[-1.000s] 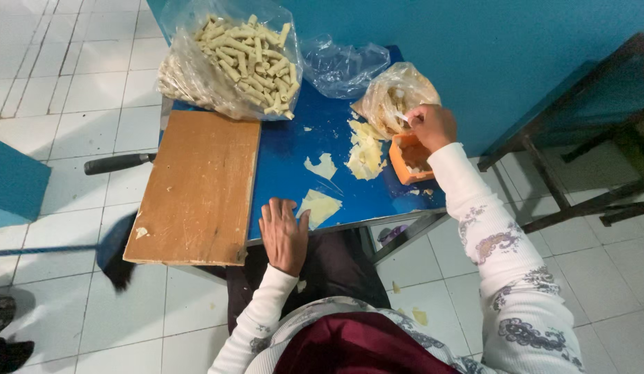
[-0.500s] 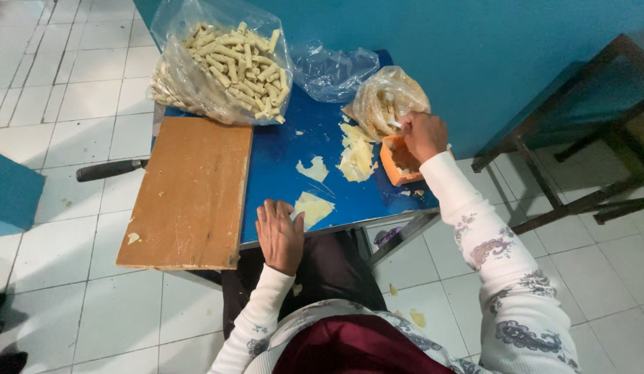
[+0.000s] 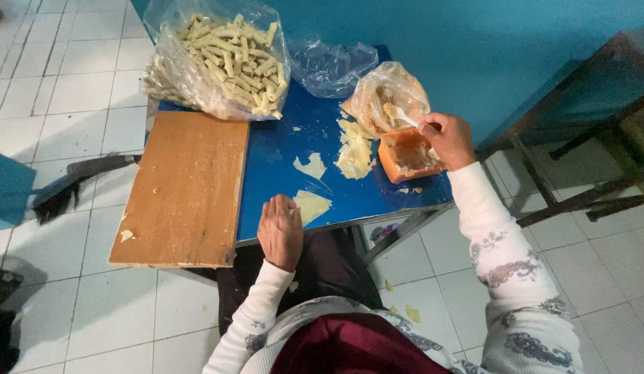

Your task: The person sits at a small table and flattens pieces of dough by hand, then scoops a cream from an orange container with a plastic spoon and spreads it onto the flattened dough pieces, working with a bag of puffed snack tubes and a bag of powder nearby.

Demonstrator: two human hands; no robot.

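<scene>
My left hand rests flat at the near edge of the small blue table, its fingers on a pale thin wrapper sheet. My right hand holds a white spoon over an orange container of pale filling at the table's right edge. A second wrapper piece and a stack of wrappers lie between the hands. Behind the container sits a plastic bag with more filling.
A wooden board covers the table's left side. A large clear bag of rolled pale sticks stands at the back left, an empty clear bag beside it. A dark wooden frame stands at right, a brush on the tiled floor.
My right hand has lifted from inside the orange container to just above it with the spoon. My left hand has stayed on the wrapper sheet.
</scene>
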